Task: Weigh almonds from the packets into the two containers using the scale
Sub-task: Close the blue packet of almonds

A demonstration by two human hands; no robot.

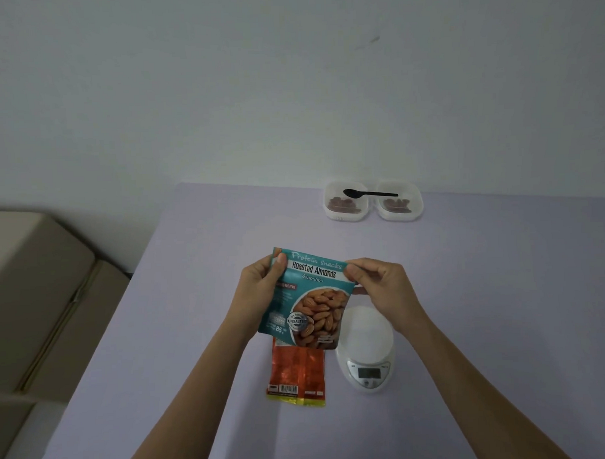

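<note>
Teal almond packet is pinched at its top corners by left hand and right hand (above the scale); a hard rip could scatter almonds.

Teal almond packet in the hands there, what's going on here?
A person grips the teal almond packet by its top corners, left hand and right hand, seemingly about to open it. An orange packet lies on the table beside the empty scale. At the back, the left container and right container hold some almonds, with a black spoon across them.
</note>
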